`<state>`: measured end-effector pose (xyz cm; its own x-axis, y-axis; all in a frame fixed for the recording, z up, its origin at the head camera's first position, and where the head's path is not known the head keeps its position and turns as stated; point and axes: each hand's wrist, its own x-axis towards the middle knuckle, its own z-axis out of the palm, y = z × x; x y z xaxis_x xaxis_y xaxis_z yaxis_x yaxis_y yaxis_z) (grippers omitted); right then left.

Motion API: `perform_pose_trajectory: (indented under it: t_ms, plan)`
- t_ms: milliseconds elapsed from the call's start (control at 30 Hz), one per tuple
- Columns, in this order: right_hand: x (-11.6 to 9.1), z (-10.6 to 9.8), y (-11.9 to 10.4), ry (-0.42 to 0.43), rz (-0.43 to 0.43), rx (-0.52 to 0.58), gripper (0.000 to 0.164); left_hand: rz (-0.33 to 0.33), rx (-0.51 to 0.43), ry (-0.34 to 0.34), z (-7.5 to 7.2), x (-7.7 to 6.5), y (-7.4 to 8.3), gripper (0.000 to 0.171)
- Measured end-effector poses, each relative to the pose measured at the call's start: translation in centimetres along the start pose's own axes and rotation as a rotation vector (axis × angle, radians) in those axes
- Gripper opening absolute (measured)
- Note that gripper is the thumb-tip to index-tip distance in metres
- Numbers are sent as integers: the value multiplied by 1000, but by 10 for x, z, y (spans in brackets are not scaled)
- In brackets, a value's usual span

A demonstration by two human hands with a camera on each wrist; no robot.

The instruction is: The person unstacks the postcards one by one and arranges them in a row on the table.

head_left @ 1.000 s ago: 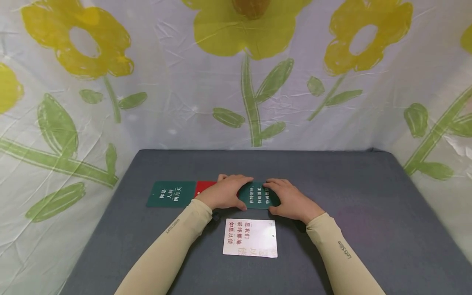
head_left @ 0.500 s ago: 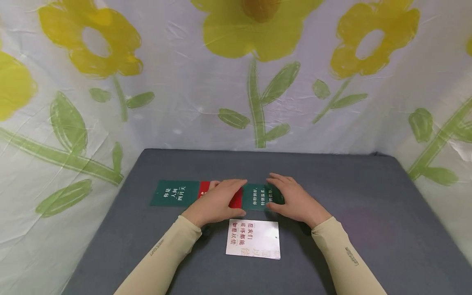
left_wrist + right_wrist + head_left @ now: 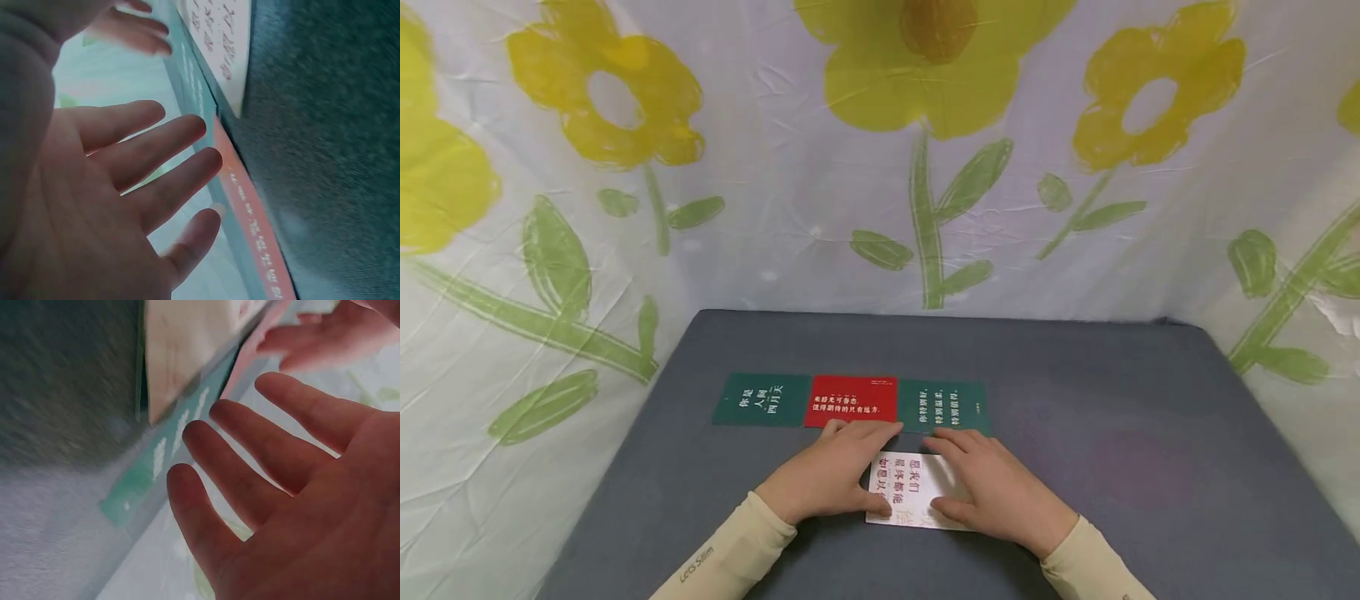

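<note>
A white card with reddish Chinese lettering lies on the table, with more card edges showing under it in the right wrist view. My left hand is at its left side, thumb over the near left corner, fingers spread. My right hand covers part of its right side, fingers extended. Neither hand grips anything; the wrist views show straight, parted fingers on the left hand and the right hand. Just beyond lie a red card and a green card, side by side.
Another green card lies at the left end of the row, against the red one. All rest on a dark grey tabletop. A white curtain printed with yellow flowers stands behind the table and at both sides.
Both hands have let go of the right green card and drawn back toward me, over the white card. The red card, partly covered before, now shows fully in the row.
</note>
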<state>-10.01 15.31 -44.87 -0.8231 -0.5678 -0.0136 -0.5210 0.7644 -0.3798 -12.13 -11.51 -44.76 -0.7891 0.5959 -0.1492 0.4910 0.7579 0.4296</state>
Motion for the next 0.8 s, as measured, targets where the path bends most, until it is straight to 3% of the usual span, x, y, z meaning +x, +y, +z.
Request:
perform_pose_trajectory:
  t_ms: [133, 367, 567, 800]
  plan:
    - [-9, 5, -2, 11, 13, -27, 73, 15, 8, -19, -1, 1, 5, 109]
    - [-9, 11, -2, -20, 17, -26, 79, -25, 16, -85, 1, -1, 8, 111]
    - [-8, 7, -1, -23, 19, -47, 78, -12, 60, -83, 3, -1, 13, 110]
    - [-7, 4, -2, -74, 51, -25, 90, 1, 88, -82, 3, -3, 18, 107]
